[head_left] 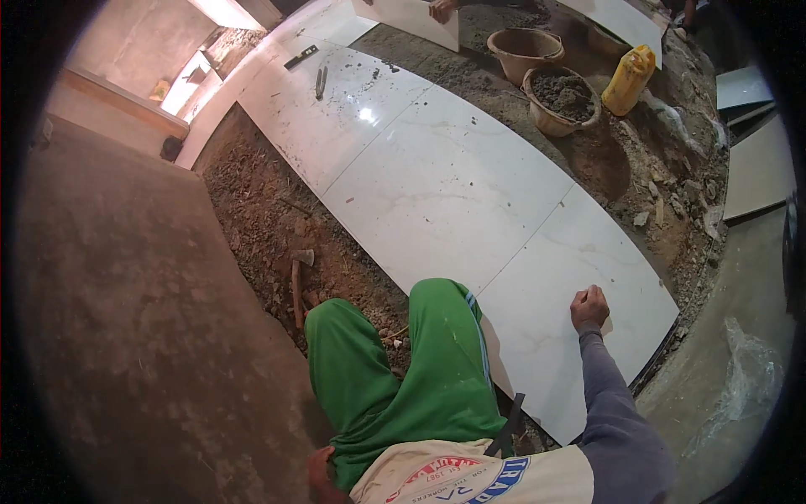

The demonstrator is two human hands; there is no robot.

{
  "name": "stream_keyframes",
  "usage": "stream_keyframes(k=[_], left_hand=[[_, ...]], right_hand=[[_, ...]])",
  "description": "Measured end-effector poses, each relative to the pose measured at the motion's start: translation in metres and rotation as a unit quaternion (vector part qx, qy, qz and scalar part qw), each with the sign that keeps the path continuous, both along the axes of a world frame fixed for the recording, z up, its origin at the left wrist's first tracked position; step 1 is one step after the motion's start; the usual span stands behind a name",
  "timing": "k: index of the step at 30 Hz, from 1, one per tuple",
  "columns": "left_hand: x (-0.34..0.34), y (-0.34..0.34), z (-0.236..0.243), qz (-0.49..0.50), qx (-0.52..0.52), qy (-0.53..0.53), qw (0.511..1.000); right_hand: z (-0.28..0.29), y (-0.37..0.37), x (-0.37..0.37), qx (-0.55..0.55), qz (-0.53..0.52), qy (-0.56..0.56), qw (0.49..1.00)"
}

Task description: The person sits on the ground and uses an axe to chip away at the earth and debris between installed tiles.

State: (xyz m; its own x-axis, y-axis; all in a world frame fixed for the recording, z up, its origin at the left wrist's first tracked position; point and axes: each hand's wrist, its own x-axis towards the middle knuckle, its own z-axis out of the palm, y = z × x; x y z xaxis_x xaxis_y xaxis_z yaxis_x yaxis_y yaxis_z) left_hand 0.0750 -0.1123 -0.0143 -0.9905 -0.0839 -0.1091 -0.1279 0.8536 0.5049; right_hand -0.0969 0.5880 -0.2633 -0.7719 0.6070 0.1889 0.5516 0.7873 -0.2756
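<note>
My right hand point(590, 309) is closed in a fist, on or just above the large white floor tile point(579, 260) nearest me; nothing shows in it. Low in the picture, my left hand point(322, 472) is by my hip against the green trousers point(420, 378), its fingers mostly hidden. More white tiles point(445, 185) run in a row away to the far left, with bits of dirt on them. Beside my left knee, a hatchet point(299, 281) with a wooden handle lies on bare soil.
A dark spirit level point(300, 56) and a slim metal tool point(321, 82) lie on the far tiles. Another person's hand point(442, 10) holds a white tile point(416, 21). Beyond are a basin point(525, 44), a mortar-filled basin point(561, 97) and a yellow jerrycan point(628, 80). A wall point(151, 311) rises left.
</note>
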Motion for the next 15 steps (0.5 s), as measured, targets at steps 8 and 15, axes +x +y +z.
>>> stream_keyframes(k=[8,15], left_hand=[[0.013,-0.047,-0.036,0.142,0.001,-0.103,0.984],[0.008,-0.039,-0.039,0.266,0.297,-0.043,0.916]], right_hand=[[-0.007,-0.011,-0.008,-0.011,0.006,0.003,1.0],[-0.003,-0.018,-0.014,-0.027,0.007,0.009,1.0]])
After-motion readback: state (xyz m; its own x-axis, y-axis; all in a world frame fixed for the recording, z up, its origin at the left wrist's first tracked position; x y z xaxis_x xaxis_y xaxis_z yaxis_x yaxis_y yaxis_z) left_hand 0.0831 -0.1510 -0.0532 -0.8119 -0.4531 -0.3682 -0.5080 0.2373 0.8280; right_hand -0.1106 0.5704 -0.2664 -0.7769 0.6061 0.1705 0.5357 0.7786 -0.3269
